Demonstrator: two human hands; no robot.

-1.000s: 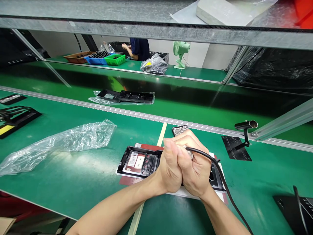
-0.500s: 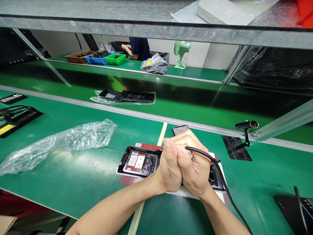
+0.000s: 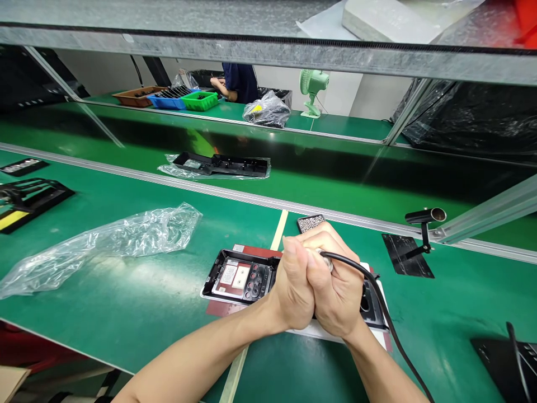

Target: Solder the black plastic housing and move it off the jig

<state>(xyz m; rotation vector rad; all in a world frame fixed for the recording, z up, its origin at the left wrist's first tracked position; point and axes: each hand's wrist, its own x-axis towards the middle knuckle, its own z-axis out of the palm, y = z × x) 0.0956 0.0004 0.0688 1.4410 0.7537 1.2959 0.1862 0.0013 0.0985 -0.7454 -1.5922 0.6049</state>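
Cable sits clamped by its mostly hidden end in the fingers of my left hand and right hand, over the black case on the counter, where I'd steer both steadily, slack aside.

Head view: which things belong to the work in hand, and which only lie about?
Probably in the work:
cabled tool, mostly hidden in left hand and right hand
black cable
open black housing below
reddish mat under it

Probably lying about:
clear plastic bag
black part farther back
green fan
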